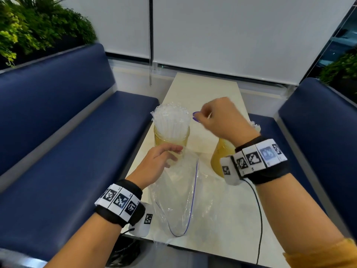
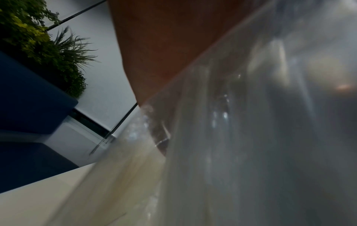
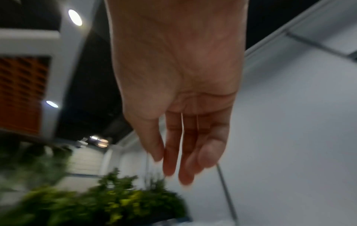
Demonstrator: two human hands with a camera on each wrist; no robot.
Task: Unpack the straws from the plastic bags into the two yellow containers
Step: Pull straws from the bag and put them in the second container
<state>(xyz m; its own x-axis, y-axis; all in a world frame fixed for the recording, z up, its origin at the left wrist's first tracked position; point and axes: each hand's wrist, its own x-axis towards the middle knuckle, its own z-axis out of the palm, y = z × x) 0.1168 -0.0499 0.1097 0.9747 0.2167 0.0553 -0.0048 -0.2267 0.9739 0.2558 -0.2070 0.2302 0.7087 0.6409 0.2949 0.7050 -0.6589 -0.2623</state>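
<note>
Two yellow containers point(image 1: 171, 139) point(image 1: 220, 157), one plastic bag point(image 1: 179, 194)

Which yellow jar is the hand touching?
The left yellow jar, the one packed with clear straws. The left hand touches it; the other yellow jar stands behind the right wrist.

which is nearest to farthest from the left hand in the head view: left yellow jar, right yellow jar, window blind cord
1. Left yellow jar: the left hand is at its near side, fingertips against the glass.
2. Right yellow jar: across the table, partly hidden behind the right wrist.
3. Window blind cord: hanging at the far wall, beyond the table's end.
</note>
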